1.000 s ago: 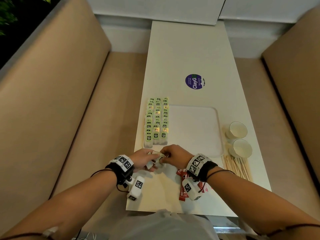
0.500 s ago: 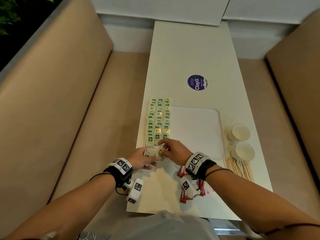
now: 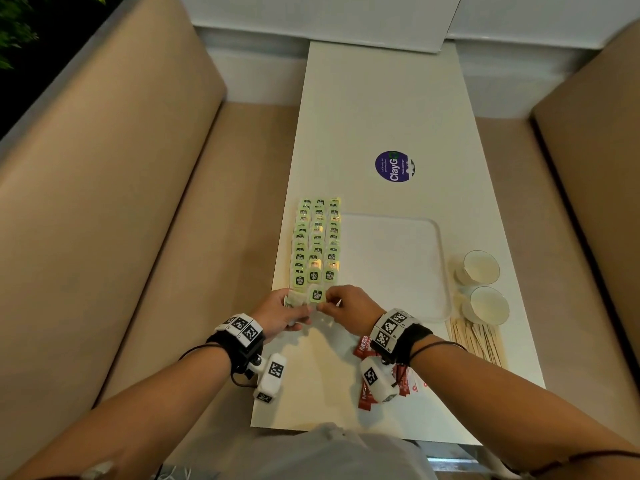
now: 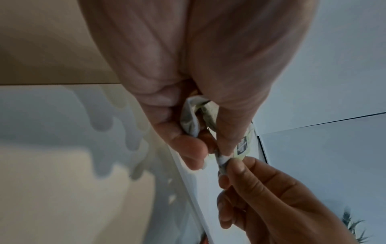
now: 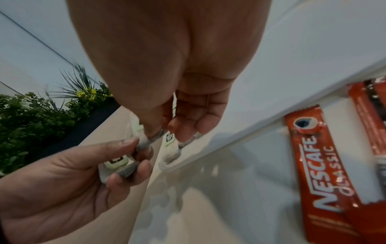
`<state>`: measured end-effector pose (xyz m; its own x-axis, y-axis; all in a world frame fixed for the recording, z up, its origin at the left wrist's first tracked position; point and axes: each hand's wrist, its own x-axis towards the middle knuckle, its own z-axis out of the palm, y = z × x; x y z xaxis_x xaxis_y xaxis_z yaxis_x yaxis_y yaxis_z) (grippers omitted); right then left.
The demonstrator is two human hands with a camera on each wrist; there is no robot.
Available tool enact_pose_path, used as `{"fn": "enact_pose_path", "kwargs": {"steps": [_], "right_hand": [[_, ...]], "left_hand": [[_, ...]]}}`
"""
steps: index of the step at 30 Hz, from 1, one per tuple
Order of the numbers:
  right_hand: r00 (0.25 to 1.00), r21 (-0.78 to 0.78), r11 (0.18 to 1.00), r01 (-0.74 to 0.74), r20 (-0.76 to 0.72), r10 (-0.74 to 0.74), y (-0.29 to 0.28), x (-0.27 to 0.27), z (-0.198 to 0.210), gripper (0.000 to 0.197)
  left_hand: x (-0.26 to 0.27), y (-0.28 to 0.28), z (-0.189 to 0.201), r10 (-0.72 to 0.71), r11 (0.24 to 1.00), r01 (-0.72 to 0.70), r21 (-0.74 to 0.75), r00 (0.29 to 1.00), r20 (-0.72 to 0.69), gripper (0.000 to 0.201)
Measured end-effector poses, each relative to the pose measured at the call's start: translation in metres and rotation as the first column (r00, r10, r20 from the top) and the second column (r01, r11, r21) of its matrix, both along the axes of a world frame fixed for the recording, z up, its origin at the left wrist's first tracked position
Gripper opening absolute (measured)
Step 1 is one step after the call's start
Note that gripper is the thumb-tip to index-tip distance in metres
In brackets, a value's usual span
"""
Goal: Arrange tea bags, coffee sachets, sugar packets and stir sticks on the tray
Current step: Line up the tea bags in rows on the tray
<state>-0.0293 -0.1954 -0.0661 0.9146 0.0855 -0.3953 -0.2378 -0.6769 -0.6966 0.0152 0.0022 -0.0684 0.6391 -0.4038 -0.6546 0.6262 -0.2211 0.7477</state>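
We are pinching one tea bag (image 3: 317,294) by its near edge between the thumb and fingertips of our right hand (image 3: 349,306), just off the six o'clock end of the rows. Our left hand (image 3: 277,311) is curling around a small crumpled bundle of spare tea bags (image 5: 117,162), thumb on top, touching the right fingertips.

These bags are looking feather-light, soft and limp: thin white paper pouches with a small, stiffer green tag. In our judgement they are going to flop and slide easily, so we are taking each by an edge or by the tag, gently, since the paper could tear or crease.

Moving outward, the laid tea bags (image 3: 317,237) are forming three overlapping columns along the nine o'clock side of the white tray (image 3: 440,271), a smooth, shallow rectangle with rounded corners. At five o'clock from our hands, glossy red coffee sachets (image 5: 313,156) are lying on the table (image 3: 381,98), long and flat, probably slippery. At three o'clock, thin pale wooden stir sticks (image 3: 474,341) are lying fanned beside two white paper cups (image 3: 481,268).
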Motion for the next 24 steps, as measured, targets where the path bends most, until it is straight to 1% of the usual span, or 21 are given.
{"fn": "enact_pose_path", "kwargs": {"steps": [2, 5, 7, 9, 14, 16, 20, 22, 24], "right_hand": [[0.998, -0.019, 0.997, 0.071, 0.003, -0.071, 0.001, 0.006, -0.002, 0.034], [0.985, -0.087, 0.982, 0.169, -0.030, -0.172, 0.004, 0.018, -0.007, 0.035], [0.981, -0.126, 0.977, 0.174, -0.068, -0.184, 0.008, 0.024, -0.011, 0.030], [0.978, -0.150, 0.976, 0.161, -0.111, -0.178, 0.012, 0.028, -0.014, 0.027], [0.966, -0.215, 0.962, 0.168, -0.157, -0.203, 0.024, 0.034, -0.015, 0.023], [0.956, -0.238, 0.953, 0.187, -0.178, -0.233, 0.028, 0.036, -0.015, 0.022], [0.946, -0.279, 0.944, 0.174, -0.217, -0.239, 0.028, 0.039, -0.015, 0.024], [0.948, -0.261, 0.944, 0.201, -0.190, -0.254, 0.026, 0.037, -0.013, 0.030], [0.956, -0.233, 0.945, 0.230, -0.129, -0.264, 0.024, 0.034, -0.011, 0.034]], "left_hand": [[0.001, 0.001, -0.001, 0.039, 0.999, -0.038, 0.003, 0.999, -0.022, 0.026], [0.004, 0.004, 0.000, 0.116, 0.993, -0.116, 0.000, 0.990, -0.084, 0.022], [0.006, 0.008, 0.000, 0.136, 0.990, -0.141, -0.026, 0.982, -0.132, 0.019], [0.009, 0.012, 0.001, 0.146, 0.987, -0.156, -0.042, 0.974, -0.171, 0.022], [0.012, 0.018, 0.003, 0.150, 0.986, -0.162, -0.047, 0.968, -0.200, 0.014], [0.011, 0.020, 0.004, 0.125, 0.989, -0.136, -0.048, 0.974, -0.190, 0.019], [0.008, 0.021, 0.000, 0.070, 0.996, -0.077, -0.049, 0.990, -0.125, 0.037], [0.007, 0.021, -0.001, 0.056, 0.997, -0.062, -0.052, 0.993, -0.101, 0.041], [0.007, 0.020, -0.001, 0.051, 0.997, -0.055, -0.050, 0.995, -0.082, 0.041]]}}
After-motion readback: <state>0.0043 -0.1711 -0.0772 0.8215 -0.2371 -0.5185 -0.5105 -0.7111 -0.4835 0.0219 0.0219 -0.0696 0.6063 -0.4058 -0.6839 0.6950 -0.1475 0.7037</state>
